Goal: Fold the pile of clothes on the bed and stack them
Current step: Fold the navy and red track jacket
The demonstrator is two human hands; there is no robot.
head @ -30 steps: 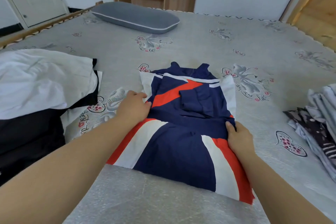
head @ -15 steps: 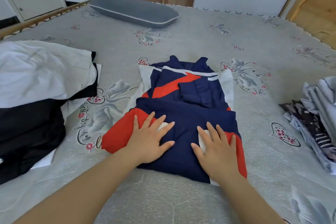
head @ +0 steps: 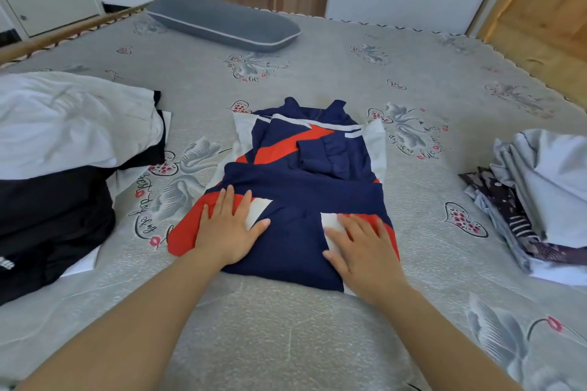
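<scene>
Both hands have slid a little apart since a moment ago, left hand (head: 227, 230) and right hand (head: 362, 246) lying flat with fingers spread, gripping nothing, on the jacket (head: 298, 200) mid-bed (head: 317, 73). I'd press outward evenly to flatten the fold. Unfolded clothes (head: 63, 152) lie left, the stack (head: 540, 194) right.

Lying open between the navy, red and white garment (head: 305, 197) and the grey pillow (head: 222, 27): a wide stretch of bed (head: 333, 73). Blocking the left side: a white and black clothes pile (head: 63, 168). Crowding the right edge: folded grey and dark patterned clothes (head: 540, 197). Running bare along either flank of the garment: narrow lanes of sheet.
</scene>
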